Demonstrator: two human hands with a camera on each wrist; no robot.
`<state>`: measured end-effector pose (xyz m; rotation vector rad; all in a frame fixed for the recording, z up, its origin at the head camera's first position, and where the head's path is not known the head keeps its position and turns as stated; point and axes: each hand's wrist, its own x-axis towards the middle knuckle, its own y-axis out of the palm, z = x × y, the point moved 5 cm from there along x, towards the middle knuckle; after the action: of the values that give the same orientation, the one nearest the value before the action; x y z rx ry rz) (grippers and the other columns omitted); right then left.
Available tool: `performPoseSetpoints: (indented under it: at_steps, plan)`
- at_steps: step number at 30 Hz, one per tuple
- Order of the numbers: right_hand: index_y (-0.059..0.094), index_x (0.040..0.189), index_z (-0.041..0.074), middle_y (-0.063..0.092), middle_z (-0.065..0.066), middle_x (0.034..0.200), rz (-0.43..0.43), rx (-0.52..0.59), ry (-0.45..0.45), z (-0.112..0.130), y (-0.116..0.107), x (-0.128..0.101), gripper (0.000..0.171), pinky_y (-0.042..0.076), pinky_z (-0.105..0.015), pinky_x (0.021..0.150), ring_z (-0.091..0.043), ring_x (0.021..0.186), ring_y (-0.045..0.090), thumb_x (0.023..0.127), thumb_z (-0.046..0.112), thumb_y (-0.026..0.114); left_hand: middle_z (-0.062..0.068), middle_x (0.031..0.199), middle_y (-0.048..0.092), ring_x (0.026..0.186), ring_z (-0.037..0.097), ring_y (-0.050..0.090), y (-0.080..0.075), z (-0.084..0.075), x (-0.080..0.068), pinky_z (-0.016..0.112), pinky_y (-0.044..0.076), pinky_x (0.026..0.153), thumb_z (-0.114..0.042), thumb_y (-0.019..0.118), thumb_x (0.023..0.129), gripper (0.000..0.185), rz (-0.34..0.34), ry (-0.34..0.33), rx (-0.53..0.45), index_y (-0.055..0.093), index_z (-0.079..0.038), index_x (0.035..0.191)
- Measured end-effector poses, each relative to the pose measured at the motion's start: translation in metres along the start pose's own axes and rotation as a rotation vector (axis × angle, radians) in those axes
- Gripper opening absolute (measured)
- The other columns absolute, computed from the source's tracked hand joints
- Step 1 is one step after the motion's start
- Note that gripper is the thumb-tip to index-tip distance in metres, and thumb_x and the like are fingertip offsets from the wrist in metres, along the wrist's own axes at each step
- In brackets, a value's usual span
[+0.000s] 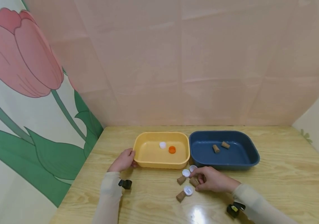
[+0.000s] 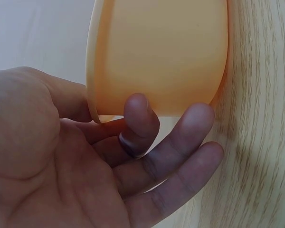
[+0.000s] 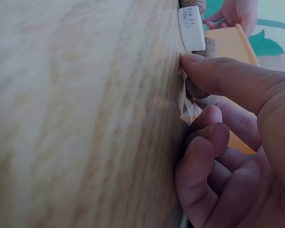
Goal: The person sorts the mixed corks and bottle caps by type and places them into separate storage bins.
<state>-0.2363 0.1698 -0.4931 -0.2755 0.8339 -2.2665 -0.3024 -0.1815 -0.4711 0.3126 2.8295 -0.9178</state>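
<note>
At its left end, the yellow bin (image 1: 159, 165) is held by my left hand (image 1: 123, 160), with the rim between thumb and fingers; the left wrist view shows the bin's wall (image 2: 161, 57) close up. My right hand (image 1: 212, 179) has thumb and index finger around a cork (image 1: 194, 181) on the table, its other fingers curled in. Beside it lie two more corks, one upper (image 1: 181, 179) and one lower (image 1: 180, 196). Three white bottle caps lie among them: one near (image 1: 188, 190), one middle (image 1: 186, 173) and one partly hidden (image 1: 193, 168).
Inside the yellow bin are a white cap (image 1: 162, 145) and an orange cap (image 1: 172, 149). A dark blue bin (image 1: 224, 165) stands right beside it, with two corks inside, one left (image 1: 216, 148) and one right (image 1: 225, 145). A pink-covered wall (image 1: 182, 77) rises behind the wooden table (image 1: 148, 199).
</note>
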Motion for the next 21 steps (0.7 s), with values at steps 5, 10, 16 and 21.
performPoseSetpoints:
  at_steps: [5, 10, 16, 21]
  plan:
    - [0.071, 0.121, 0.012, 0.053, 0.009, 0.068, 0.005, 0.014, 0.006, -0.0006, -0.001, -0.0005, 0.041, 0.042, -0.019, 0.055, 0.0, 0.059, 0.047, 0.082, 0.018, 0.082, 0.013, 0.088, 0.064, 0.074, 0.021, 0.065, 0.0007, -0.0003, 0.0007, 0.041, 0.057, 0.074, -0.018, 0.035, 0.109, 0.034, -0.005, 0.008, 0.009, 0.057, 0.006, 0.122]
    - [0.071, 0.122, 0.014, 0.053, 0.01, 0.067, 0.006, 0.016, 0.005, -0.0008, -0.0014, 0.0003, 0.041, 0.041, -0.019, 0.054, 0.0, 0.058, 0.046, 0.083, 0.021, 0.082, 0.012, 0.087, 0.064, 0.074, 0.021, 0.066, 0.0, 0.0003, 0.0012, 0.039, 0.057, 0.073, -0.018, 0.036, 0.109, 0.035, -0.008, 0.002, 0.009, 0.057, 0.005, 0.121]
    - [0.072, 0.122, 0.015, 0.052, 0.011, 0.066, 0.0, 0.001, -0.022, 0.0, -0.0016, -0.0013, 0.041, 0.041, -0.019, 0.053, 0.001, 0.057, 0.046, 0.083, 0.023, 0.082, 0.012, 0.086, 0.064, 0.075, 0.022, 0.067, -0.0002, 0.0019, 0.0024, 0.039, 0.057, 0.073, -0.019, 0.036, 0.109, 0.034, -0.002, 0.013, 0.001, 0.058, 0.005, 0.119]
    - [0.071, 0.123, 0.016, 0.054, 0.011, 0.067, -0.003, -0.003, -0.003, 0.0043, -0.0062, -0.0057, 0.042, 0.042, -0.019, 0.055, 0.001, 0.058, 0.046, 0.083, 0.025, 0.081, 0.011, 0.085, 0.063, 0.075, 0.023, 0.067, -0.0001, 0.0036, 0.0028, 0.039, 0.057, 0.072, -0.019, 0.036, 0.109, 0.033, 0.0, 0.017, -0.002, 0.059, 0.004, 0.118]
